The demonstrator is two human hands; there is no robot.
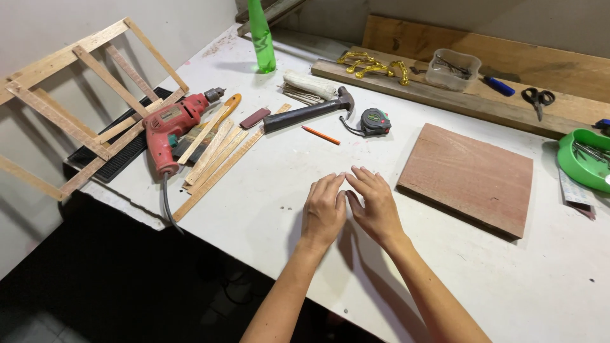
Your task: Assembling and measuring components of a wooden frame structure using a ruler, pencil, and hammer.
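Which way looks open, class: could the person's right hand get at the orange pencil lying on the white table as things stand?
Probably yes. The right hand rests flat on the table, and the orange pencil lies just beyond its fingertips with only bare tabletop between. The left hand sits beside it, not across that path.

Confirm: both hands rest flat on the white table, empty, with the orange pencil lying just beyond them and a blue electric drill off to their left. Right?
Not quite. The electric drill is red, not blue, as the head view shows. The rest holds: the left hand and right hand lie flat and empty on the white table, with the orange pencil just beyond them.
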